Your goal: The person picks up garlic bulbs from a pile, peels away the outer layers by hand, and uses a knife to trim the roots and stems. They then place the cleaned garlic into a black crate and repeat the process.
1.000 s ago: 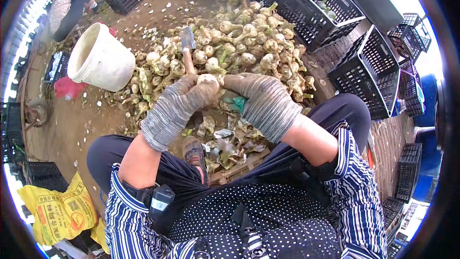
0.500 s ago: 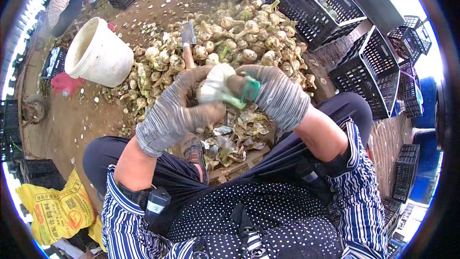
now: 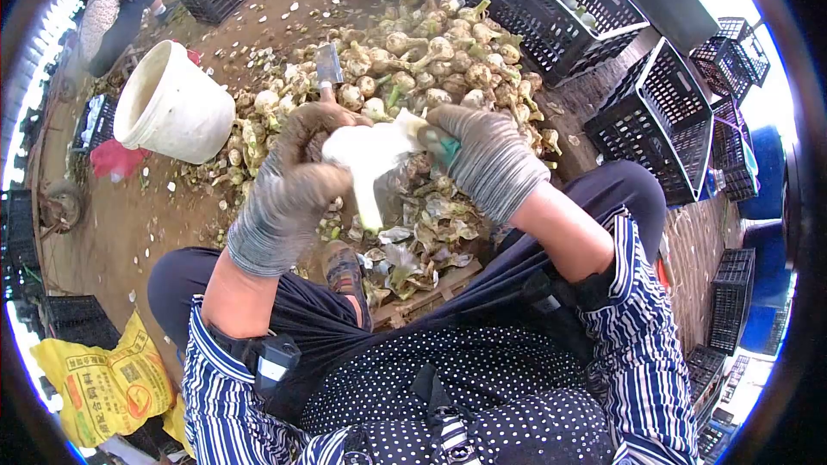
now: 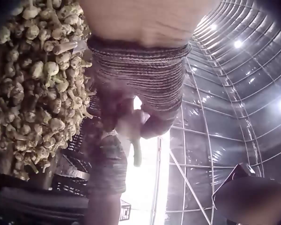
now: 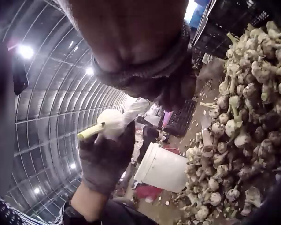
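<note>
A white garlic bulb point(image 3: 362, 151) with its cut stem pointing down sits between two grey-gloved hands, above the front of the garlic pile point(image 3: 431, 52). My left hand point(image 3: 289, 185) grips the bulb from the left, fingers curled behind it and thumb in front. From the right, my right hand point(image 3: 491, 151) pinches the loose outer skin point(image 3: 412, 124); something green point(image 3: 447, 149) shows at its fingers. In the right wrist view the skin stretches from the bulb point(image 5: 110, 124) towards the right hand. The green stem point(image 4: 137, 153) hangs below the left hand in the left wrist view.
A blade with a wooden handle point(image 3: 328, 66) stands at the pile's near left. Beside it is a white bucket point(image 3: 194, 116). Peelings point(image 3: 422, 241) lie between the knees. Black crates point(image 3: 655, 125) line the right, a yellow sack point(image 3: 103, 383) lies lower left, and another person point(image 3: 110, 17) bends far left.
The bulb, mostly covered by the hands at first, has come into view and turned so its stem points down. My right hand has drawn its skin out to the right.
</note>
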Motion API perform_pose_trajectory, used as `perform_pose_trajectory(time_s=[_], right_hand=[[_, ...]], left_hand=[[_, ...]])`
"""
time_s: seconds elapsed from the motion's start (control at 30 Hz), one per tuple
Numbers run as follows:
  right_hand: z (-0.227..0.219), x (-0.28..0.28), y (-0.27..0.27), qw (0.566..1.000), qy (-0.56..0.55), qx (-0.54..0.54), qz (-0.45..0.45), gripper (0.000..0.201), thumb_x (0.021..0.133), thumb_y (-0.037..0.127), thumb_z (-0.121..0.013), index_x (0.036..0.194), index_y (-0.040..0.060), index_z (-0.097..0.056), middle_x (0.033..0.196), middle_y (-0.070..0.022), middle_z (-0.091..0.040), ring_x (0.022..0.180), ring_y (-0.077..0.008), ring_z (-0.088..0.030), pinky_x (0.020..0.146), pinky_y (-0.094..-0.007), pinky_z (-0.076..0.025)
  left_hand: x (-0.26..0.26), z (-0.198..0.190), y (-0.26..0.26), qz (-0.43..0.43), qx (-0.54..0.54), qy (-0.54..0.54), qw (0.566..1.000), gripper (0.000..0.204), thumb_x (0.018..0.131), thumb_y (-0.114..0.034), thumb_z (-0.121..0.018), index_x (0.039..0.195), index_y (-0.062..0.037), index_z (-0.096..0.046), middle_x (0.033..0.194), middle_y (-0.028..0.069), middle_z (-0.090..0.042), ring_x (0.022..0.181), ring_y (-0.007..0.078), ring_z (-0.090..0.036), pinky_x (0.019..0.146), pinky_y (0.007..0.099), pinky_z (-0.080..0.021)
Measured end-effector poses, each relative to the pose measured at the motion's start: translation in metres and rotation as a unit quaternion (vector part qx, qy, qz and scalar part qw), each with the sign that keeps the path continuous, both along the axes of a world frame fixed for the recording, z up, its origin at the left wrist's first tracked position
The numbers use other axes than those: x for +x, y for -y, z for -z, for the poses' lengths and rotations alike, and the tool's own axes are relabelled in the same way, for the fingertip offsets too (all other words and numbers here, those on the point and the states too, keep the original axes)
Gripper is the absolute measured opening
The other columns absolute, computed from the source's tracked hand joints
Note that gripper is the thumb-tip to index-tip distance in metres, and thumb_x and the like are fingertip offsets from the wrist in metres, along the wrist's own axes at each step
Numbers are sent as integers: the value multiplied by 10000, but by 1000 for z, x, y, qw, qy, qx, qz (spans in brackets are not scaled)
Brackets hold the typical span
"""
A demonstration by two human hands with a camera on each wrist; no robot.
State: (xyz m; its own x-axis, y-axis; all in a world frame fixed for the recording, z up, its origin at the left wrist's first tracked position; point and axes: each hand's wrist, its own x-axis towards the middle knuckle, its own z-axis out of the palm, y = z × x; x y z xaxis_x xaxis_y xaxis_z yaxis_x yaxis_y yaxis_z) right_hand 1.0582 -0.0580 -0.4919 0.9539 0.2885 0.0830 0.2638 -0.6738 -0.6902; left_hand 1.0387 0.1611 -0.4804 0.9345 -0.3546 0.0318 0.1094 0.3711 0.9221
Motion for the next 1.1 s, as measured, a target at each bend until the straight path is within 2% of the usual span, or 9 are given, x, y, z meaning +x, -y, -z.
perform_pose_trajectory(time_s=[0.1, 0.17, 0.23, 0.37, 0.43, 0.47, 0.6, 0.97, 1.1], right_hand=[[-2, -6, -4, 995, -15, -91, -35, 200, 858, 223, -544, 958, 62, -608, 788, -195, -638, 763, -363, -631, 668, -439, -490], [-10, -14, -12, 989, -39, -138, -28, 224, 886, 229, -535, 1022, 67, -607, 757, -196, -621, 671, -330, -612, 632, -401, -470], [-13, -15, -17, 982, -80, -163, -42, 244, 888, 254, -509, 1052, 99, -601, 760, -198, -631, 717, -358, -628, 642, -426, -476], [-23, -17, -27, 955, -112, -242, -131, 222, 875, 237, -510, 1008, 93, -614, 804, -161, -658, 779, -331, -652, 679, -443, -499], [-31, -20, -33, 906, -246, -250, -236, 208, 848, 201, -533, 1001, 89, -617, 810, -148, -663, 779, -331, -653, 680, -434, -507], [-23, -24, -33, 920, -110, -270, -263, 216, 819, 165, -554, 1011, 90, -617, 823, -141, -667, 792, -330, -655, 686, -431, -511], [-29, -17, -27, 909, -178, -277, -256, 294, 777, 128, -572, 1065, 84, -613, 887, -157, -671, 848, -333, -653, 727, -429, -517], [-14, -11, -16, 900, -104, -337, -256, 278, 766, 122, -571, 1029, 73, -645, 898, -181, -668, 845, -349, -652, 723, -422, -523], [-11, -13, -18, 853, -155, -405, -290, 326, 736, 121, -608, 1061, 100, -612, 898, -162, -664, 857, -353, -639, 744, -430, -502]], left_hand=[[-4, -16, 2, -36, -62, -119, 990, 461, 754, -186, -663, 1181, -95, -513, 1117, 112, -561, 984, 238, -587, 825, 340, -529], [3, -2, -2, -34, -64, -100, 992, 431, 809, -196, -625, 1209, -83, -509, 1110, 112, -571, 986, 240, -590, 830, 353, -524], [11, 6, -5, -38, -65, -80, 994, 446, 829, -197, -636, 1229, -70, -486, 1124, 90, -568, 1067, 224, -554, 955, 355, -439], [4, 12, -10, -63, -140, -136, 979, 425, 885, -256, -582, 1245, -52, -484, 1156, 91, -569, 1060, 226, -553, 911, 349, -458], [5, 11, -15, -34, -145, -154, 977, 446, 895, -297, -568, 1256, -51, -481, 1150, 101, -582, 1018, 228, -575, 844, 355, -502], [6, 11, -16, -6, -163, -160, 973, 445, 894, -298, -565, 1253, -48, -485, 1135, 104, -589, 991, 227, -587, 809, 360, -523], [5, 4, -14, 6, -179, -148, 973, 433, 868, -264, -587, 1227, -35, -507, 1105, 105, -599, 936, 230, -612, 731, 366, -567], [4, 3, -18, -93, -174, -150, 969, 525, 814, -162, -635, 1267, 8, -432, 1092, 153, -593, 943, 273, -626, 759, 346, -583], [12, 14, -28, -99, -164, -151, 970, 462, 853, -198, -604, 1239, 10, -457, 1074, 149, -598, 939, 259, -627, 753, 335, -585]])
